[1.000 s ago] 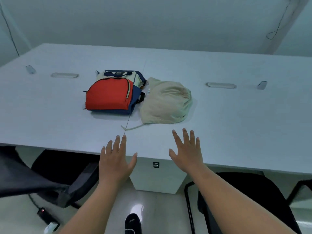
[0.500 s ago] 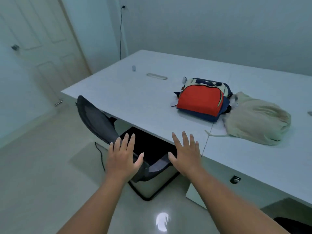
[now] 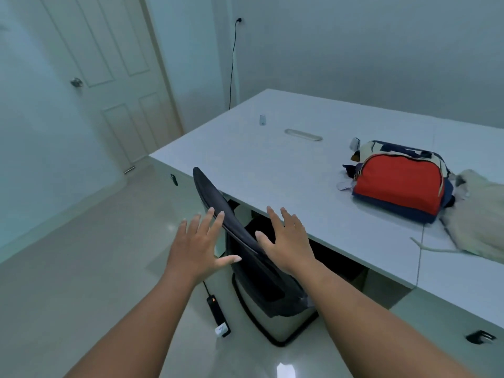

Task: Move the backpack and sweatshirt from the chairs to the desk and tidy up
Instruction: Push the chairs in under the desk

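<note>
STEP: push in black mesh-backed chair (image 3: 240, 236) | LEFT HAND (image 3: 197, 248): spread wide, holding nothing | RIGHT HAND (image 3: 287, 241): likewise | ITEMS: red-and-navy fabric backpack (image 3: 398, 181) and cream sweatshirt (image 3: 480, 222) lie touching on white desk (image 3: 272, 165) | METHOD: grip backrest top at both sides, push squarely under desk.

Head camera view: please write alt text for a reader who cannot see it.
Two open bare hands, left hand and right hand, reach toward a black chair at a white desk. A red backpack and beige sweatshirt lie on it.
</note>
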`<state>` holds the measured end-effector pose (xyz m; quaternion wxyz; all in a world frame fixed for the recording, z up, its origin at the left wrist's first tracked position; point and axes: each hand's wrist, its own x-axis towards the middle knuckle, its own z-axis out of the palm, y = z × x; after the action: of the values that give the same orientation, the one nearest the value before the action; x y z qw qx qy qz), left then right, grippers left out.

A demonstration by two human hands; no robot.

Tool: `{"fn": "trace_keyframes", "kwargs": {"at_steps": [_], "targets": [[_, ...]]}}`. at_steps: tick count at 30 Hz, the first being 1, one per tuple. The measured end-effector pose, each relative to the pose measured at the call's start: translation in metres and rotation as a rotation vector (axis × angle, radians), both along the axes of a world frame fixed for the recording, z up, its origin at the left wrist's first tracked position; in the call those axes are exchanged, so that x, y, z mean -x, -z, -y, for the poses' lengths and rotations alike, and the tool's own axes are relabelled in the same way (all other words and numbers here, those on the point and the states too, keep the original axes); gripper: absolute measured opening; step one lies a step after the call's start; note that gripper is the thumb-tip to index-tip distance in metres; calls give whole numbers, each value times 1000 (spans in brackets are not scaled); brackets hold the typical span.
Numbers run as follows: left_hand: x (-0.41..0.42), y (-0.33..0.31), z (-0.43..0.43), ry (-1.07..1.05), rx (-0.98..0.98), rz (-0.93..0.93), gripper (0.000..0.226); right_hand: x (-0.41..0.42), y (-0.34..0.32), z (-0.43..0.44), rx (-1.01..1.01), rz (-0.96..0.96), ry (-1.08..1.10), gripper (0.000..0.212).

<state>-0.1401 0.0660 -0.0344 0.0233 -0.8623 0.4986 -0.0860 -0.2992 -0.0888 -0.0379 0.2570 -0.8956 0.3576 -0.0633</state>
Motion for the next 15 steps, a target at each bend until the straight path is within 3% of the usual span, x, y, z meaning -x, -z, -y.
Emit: {"fn": "trace_keyframes", "kwargs": {"at_steps": [5, 10, 12, 15], "targets": [[-48, 0, 11, -11, -171, 44, 117, -41, -3, -4, -221, 3, -171, 95], [-100, 4, 35, 23, -248, 37, 124, -66, 12, -15, -202, -192, -71, 100], [-119, 3, 49, 90, -287, 44, 122, -73, 17, -21, -142, -306, 48, 83], [-147, 5, 69, 221, -360, 65, 111, -81, 22, -39, 26, -336, 189, 35]]}}
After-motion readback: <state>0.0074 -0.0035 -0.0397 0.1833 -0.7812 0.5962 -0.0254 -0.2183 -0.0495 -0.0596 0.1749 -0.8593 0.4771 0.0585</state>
